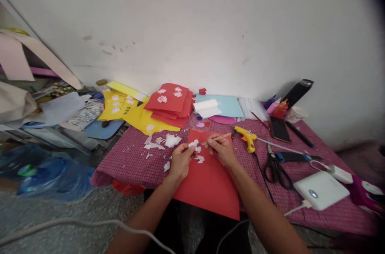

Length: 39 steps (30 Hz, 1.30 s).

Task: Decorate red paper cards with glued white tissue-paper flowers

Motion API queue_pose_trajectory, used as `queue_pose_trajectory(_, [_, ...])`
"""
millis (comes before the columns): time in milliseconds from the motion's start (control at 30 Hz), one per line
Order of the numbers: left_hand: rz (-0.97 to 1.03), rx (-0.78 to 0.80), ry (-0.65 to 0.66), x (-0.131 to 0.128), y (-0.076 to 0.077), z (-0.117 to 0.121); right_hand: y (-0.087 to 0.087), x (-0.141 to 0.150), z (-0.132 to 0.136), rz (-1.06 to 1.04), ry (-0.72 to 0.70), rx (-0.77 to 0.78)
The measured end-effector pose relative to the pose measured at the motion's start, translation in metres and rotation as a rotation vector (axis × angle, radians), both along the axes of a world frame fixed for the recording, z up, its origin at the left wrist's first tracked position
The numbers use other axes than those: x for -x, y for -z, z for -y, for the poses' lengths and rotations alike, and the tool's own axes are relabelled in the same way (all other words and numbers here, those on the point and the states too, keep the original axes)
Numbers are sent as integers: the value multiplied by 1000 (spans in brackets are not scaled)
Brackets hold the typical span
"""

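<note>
My left hand pinches a small white paper flower above a large red paper sheet. In the fingers of my right hand is a thin paintbrush with a pale wooden handle, its tip pointing left at the flower. Whether the tip touches it I cannot tell. A second white cut-out lies on the red sheet just below. Behind my hands are small dabs of paint, among them a pink one and a red one.
Left of the sheet lie white paper scraps. Red cards with flowers are stacked behind, beside yellow paper. A yellow glue gun, black scissors, a phone and a white power bank occupy the right side.
</note>
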<state>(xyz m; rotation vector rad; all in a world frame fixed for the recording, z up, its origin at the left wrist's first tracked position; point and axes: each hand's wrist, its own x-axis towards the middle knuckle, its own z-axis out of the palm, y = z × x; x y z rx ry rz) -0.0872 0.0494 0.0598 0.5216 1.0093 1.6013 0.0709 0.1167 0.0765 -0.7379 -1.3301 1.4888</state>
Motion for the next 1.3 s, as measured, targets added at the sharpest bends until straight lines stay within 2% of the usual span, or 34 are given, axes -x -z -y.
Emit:
queue_pose_trajectory(200, [-62, -11, 8, 0, 4, 1, 3, -2, -2, -80, 20, 110])
queue_pose_trajectory(367, [-162, -14, 58, -2, 4, 2, 4, 5, 4, 65, -119, 101])
queue_pose_trajectory(500, [-253, -34, 133, -3, 4, 3, 4, 11, 7, 95, -220, 91])
queue_pose_trajectory(733, [-331, -65, 200, -2, -1, 8, 3, 9, 4, 155, -49, 98])
queue_pose_trajectory(1300, [-308, -44, 193, -2, 0, 8, 4, 8, 3, 214, -69, 48])
